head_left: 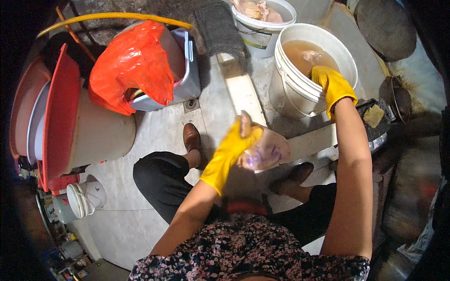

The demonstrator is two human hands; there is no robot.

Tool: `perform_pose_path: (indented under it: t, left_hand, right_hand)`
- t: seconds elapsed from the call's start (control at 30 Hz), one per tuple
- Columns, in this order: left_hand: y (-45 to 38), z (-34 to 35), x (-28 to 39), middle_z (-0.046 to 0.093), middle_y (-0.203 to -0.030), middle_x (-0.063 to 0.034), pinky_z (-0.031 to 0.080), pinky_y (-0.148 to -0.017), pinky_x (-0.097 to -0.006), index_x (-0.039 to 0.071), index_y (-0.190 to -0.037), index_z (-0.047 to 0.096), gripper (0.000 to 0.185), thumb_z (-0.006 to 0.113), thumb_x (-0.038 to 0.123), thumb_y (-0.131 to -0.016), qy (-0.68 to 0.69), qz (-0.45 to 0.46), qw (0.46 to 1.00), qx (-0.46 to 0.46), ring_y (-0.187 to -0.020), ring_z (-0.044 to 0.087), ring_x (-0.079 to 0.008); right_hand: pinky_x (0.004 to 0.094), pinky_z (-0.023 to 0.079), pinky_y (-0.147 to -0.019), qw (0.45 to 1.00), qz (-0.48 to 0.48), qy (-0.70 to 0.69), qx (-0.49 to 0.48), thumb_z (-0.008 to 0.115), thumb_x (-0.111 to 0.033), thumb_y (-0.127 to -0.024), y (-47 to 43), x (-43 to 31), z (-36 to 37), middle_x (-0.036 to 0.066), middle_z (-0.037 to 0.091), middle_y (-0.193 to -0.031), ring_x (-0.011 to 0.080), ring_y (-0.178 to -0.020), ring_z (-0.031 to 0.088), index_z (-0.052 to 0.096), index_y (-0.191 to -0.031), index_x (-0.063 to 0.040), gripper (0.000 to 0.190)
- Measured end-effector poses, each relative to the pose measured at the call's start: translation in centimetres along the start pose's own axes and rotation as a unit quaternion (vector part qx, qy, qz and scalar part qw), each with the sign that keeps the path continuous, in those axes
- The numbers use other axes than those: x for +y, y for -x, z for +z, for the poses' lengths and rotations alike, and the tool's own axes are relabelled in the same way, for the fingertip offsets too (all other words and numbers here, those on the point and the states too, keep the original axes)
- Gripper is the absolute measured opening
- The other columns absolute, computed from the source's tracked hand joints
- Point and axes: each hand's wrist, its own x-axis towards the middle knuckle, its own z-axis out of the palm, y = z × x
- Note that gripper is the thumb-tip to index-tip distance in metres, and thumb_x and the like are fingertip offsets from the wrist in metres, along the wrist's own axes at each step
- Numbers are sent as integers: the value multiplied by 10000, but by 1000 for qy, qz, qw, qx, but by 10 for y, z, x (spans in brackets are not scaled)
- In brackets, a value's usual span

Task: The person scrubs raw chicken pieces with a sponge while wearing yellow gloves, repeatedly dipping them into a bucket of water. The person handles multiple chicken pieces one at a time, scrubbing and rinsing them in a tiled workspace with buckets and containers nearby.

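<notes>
In a yellow rubber glove, my left hand [244, 137] grips a pale piece of meat with skin [270, 151]. Purple stamped marks show on its skin, and a narrow end sticks up past my thumb. Both are somewhat blurred. My right hand [330, 82], also in a yellow glove, reaches over the near rim into a white plastic bucket [290, 93]. Its fingers dip into cloudy brownish water [293, 52] and are hidden, so whether they hold anything cannot be seen. A pale lump of meat [311, 55] breaks the surface just beyond them.
Another white bucket [258, 44] stands behind, with pale meat [255, 10] in it. At left are a red plastic bag [135, 63] over a grey-blue tub [192, 75], and large red basins [61, 119]. A floor drain [191, 105] and a yellow sponge [373, 116] also show.
</notes>
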Motion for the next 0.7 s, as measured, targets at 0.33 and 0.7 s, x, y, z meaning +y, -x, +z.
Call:
perform_pose_path:
  t: [0.33,0.7]
  left_hand:
    - [-32,28,-79,587,-1555,-235,423,-1214,-368,11,-1654,442,704,657,392,-1104,131,117,981,87,-1416,575,-353]
    - [-55,52,-69,692,-1232,-135,587,-881,-388,-5,-1481,603,446,661,236,-1111,564,10,826,-13,-1081,670,-315]
  right_hand:
    - [367,527,-1080,792,-149,-543,236,728,-45,-966,118,-107,16,139,712,-1384,268,-1238,696,658,-1519,-112,562]
    - [577,585,-922,963,-112,-241,40,732,-314,-917,139,-192,139,222,720,-1151,472,-1101,713,688,-1274,-99,419]
